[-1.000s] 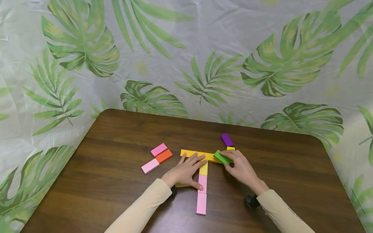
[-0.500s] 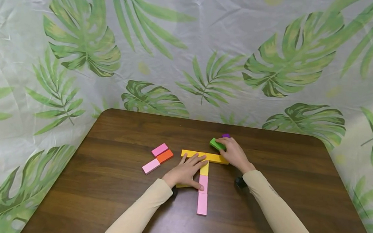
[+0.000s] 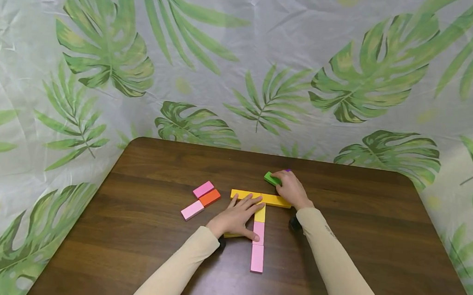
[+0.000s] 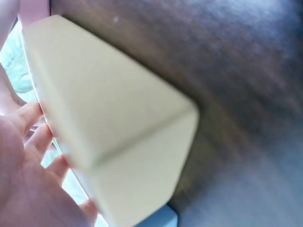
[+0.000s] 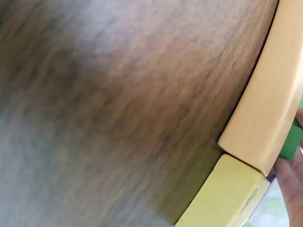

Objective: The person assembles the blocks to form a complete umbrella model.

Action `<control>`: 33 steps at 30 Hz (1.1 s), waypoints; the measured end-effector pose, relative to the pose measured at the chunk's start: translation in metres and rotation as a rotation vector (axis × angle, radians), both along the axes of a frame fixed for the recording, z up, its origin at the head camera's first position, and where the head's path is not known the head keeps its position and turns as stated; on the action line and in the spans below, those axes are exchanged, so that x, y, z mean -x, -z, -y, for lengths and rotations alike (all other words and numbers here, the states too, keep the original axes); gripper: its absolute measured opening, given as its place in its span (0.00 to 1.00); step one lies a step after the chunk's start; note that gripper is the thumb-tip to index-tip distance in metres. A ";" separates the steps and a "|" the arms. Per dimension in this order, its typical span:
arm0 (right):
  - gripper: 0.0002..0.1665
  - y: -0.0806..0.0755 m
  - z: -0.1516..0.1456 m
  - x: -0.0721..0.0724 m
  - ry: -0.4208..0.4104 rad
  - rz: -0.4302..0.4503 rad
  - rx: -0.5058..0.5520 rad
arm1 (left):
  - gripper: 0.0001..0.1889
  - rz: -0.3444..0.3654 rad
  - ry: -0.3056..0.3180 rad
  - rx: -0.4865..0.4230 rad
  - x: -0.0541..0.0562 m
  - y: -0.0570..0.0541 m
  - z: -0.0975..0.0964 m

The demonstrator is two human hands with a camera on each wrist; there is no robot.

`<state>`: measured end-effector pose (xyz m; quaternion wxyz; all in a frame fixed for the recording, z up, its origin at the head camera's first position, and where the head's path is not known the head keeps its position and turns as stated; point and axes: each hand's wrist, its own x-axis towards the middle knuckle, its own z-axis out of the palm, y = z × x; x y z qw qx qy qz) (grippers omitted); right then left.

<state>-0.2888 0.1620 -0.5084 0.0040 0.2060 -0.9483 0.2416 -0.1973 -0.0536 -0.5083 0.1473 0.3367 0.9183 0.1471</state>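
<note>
My left hand lies with spread fingers over wooden blocks, fingertips on the yellow-orange row and thumb on a pink block. That pink block stands in a column between a yellow block and another pink block. My right hand pinches a green block just beyond the row. Behind its fingers a purple block is mostly hidden. In the right wrist view, the green block shows beyond an orange block; a yellow block touches the orange one's end.
Left of the hands lie a pink block, a red-orange block and a pale pink block. A cream-yellow block fills the left wrist view, with a blue block below it. The brown table meets a leaf-patterned sheet.
My right hand has carried the green block leftward and away from me, from above the row's right end to beyond the row. My left hand has stayed in place.
</note>
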 end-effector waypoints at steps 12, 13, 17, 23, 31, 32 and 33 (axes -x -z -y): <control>0.22 0.002 -0.008 -0.003 -0.014 -0.011 0.064 | 0.51 0.005 0.001 -0.002 0.000 -0.001 0.000; 0.21 0.002 -0.010 -0.004 -0.014 -0.012 0.072 | 0.51 0.007 0.000 -0.001 0.000 -0.001 0.000; 0.21 0.000 -0.018 -0.008 -0.018 -0.023 0.064 | 0.51 0.009 0.000 0.004 0.000 0.000 0.000; 0.21 -0.002 -0.028 -0.016 -0.063 -0.075 -0.007 | 0.51 0.005 0.000 0.009 0.001 0.002 -0.001; 0.23 0.002 -0.033 -0.017 -0.112 -0.100 -0.084 | 0.51 0.008 -0.004 0.009 0.001 0.002 -0.001; 0.24 0.002 -0.033 -0.017 -0.110 -0.096 -0.086 | 0.51 0.008 -0.004 0.009 0.001 0.002 -0.001; 0.24 0.001 -0.033 -0.016 -0.111 -0.095 -0.091 | 0.51 0.006 -0.003 0.009 0.001 0.002 -0.001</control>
